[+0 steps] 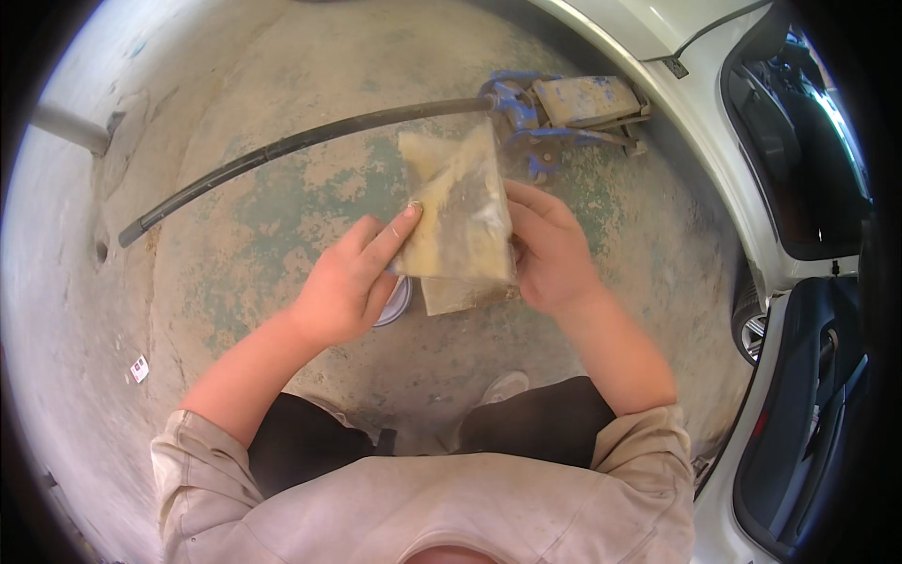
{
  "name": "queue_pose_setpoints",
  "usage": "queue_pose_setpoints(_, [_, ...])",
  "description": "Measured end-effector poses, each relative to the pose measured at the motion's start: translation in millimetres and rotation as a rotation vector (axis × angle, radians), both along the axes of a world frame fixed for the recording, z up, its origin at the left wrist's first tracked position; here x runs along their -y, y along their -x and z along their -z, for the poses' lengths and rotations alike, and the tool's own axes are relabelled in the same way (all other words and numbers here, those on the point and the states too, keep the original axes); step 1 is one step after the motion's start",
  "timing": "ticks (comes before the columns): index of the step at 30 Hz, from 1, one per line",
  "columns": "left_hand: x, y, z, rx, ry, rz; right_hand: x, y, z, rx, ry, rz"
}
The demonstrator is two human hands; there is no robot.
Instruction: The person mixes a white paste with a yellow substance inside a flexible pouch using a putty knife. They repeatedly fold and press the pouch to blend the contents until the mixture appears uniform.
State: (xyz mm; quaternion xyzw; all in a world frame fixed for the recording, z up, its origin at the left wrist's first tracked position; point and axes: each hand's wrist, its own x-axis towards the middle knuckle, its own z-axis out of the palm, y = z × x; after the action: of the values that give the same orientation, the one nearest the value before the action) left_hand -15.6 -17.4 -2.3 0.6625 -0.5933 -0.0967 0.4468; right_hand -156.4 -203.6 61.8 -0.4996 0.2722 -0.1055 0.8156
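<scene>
- Gripping a dusty tan folded sheet of sandpaper [458,221] at chest height, left hand [346,282] and right hand [550,249] pinch its edges.
- Right fingertips hidden behind it.
- A round pale object [396,305] underneath, mostly covered, unclear.

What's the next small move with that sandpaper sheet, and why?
Probably fold or tear it: both hands, left hand and right hand, pinch the worn tan sheet by its side edges, held flat above the floor, a second layer showing below it.
</scene>
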Motion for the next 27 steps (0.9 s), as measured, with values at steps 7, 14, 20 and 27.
queue_pose_setpoints(7, [2.3, -3.9, 13.2, 0.263, 0.023, -0.052, 7.2, 6.6, 4.8, 0.145, -0.352, 0.141])
queue_pose_setpoints(14, [-3.5, -1.8, 11.4, -0.287, -0.066, 0.061, 27.3, 15.8, -5.3, 0.284, -0.152, 0.469])
queue_pose_setpoints(20, [-8.4, 3.9, -17.4, -1.375, -0.427, 0.420, 24.7, 24.6, -18.3, 0.307, 1.429, 0.414])
queue_pose_setpoints(27, [-13.3, -0.8, -23.1, -1.470, -0.376, 0.355, 36.7, 7.3, -36.5, 0.381, 1.758, -0.221])
